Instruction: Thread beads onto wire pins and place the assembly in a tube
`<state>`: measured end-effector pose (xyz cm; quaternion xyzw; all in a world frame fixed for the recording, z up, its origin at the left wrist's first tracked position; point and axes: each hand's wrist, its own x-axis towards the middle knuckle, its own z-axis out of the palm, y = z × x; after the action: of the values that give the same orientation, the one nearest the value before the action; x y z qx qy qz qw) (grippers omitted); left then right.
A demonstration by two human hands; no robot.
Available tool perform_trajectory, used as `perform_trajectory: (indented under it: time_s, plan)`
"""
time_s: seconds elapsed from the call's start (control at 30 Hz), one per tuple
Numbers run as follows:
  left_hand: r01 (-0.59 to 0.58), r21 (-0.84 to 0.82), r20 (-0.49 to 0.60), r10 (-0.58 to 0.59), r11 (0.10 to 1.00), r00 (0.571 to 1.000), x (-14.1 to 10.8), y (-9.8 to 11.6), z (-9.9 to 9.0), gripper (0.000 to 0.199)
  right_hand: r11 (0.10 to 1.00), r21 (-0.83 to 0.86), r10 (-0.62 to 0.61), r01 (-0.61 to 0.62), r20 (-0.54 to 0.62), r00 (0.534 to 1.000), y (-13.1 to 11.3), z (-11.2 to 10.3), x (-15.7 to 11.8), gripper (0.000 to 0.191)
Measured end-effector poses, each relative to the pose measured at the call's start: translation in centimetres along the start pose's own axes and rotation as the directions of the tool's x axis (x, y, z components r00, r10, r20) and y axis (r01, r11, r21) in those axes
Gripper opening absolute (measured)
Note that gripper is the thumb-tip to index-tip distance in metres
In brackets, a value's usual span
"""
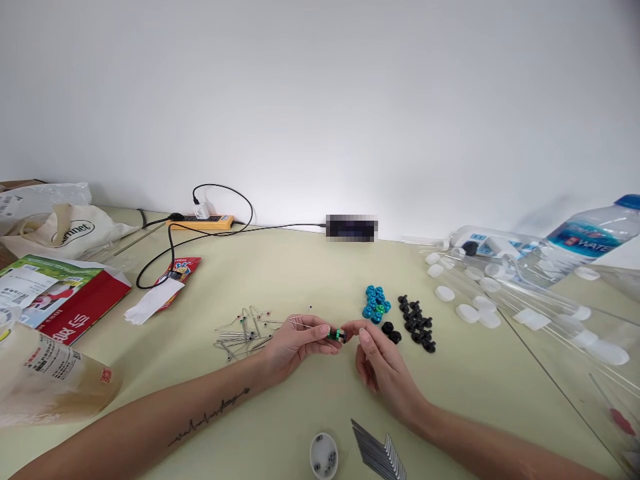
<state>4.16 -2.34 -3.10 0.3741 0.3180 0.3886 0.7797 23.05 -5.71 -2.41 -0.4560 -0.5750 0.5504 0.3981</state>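
Observation:
My left hand (296, 345) is closed around a small black cylindrical part with green rings (337, 335), held level above the table. A thin metal wire with a dark tip (301, 325) sticks out past its fingers. Beside the part's right end, my right hand (387, 373) has its thumb and index finger pinched together; what lies between them is too small to make out. Bent metal wires (240, 342) are spread left of my left hand. Beyond my right hand are blue ringed pieces (373, 305), black stemmed pieces (417, 323) and black knobs (391, 332).
A small white cup (324, 437) with tiny metal bits and a row of grey rods (377, 450) lie at the near edge. Clear tubes and white caps (467, 313) lie right, by a water bottle (585, 233). A drink cup (60, 380) and power strip (220, 223) are left.

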Motion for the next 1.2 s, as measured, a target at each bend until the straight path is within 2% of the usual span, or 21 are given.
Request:
perform_trajectory:
  time_s: [1.2]
  plan:
    - [-0.017, -0.032, 0.027, 0.018, 0.999, 0.999, -0.02, -0.19, -0.12, 0.019, 1.0, -0.004, -0.004, 0.004, 0.011, 1.0, 0.26, -0.12, 0.16, 0.036]
